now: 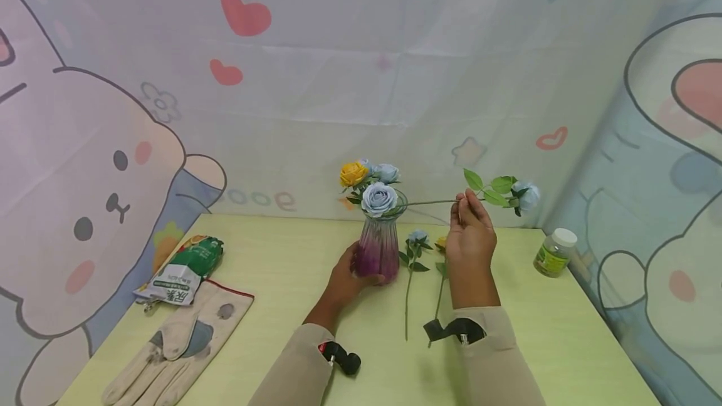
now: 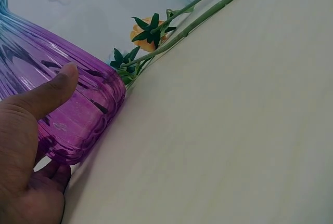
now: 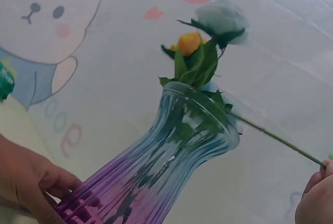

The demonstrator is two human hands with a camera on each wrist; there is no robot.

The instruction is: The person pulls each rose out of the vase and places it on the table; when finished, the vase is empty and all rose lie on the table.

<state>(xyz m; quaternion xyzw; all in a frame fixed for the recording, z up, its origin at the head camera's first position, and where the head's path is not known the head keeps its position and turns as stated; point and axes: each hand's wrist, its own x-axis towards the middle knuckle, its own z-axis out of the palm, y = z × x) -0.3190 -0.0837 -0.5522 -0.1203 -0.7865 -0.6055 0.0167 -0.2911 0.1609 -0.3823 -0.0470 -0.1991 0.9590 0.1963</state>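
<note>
My left hand (image 1: pixel 344 277) grips the lower, purple part of a ribbed glass vase (image 1: pixel 379 246), thumb across its front in the left wrist view. Several artificial roses stand in it, among them a yellow rose (image 1: pixel 353 174) and a light blue rose (image 1: pixel 379 198) at the front. To the right, my right hand (image 1: pixel 472 240) pinches the stem of another blue rose (image 1: pixel 527 197). That stem lies nearly level, its bloom pointing right and its far end overlapping the vase mouth (image 3: pixel 200 104). Between the hands, a blue rose (image 1: pixel 418 237) and a yellow rose (image 1: pixel 441 243) lie on the table.
A pale work glove (image 1: pixel 186 343) lies at the left of the table (image 1: pixel 271 324), under the edge of a green and white packet (image 1: pixel 183 271). Near the right edge stands a small jar (image 1: pixel 555 254) with a white lid. A printed curtain (image 1: pixel 350 80) hangs behind.
</note>
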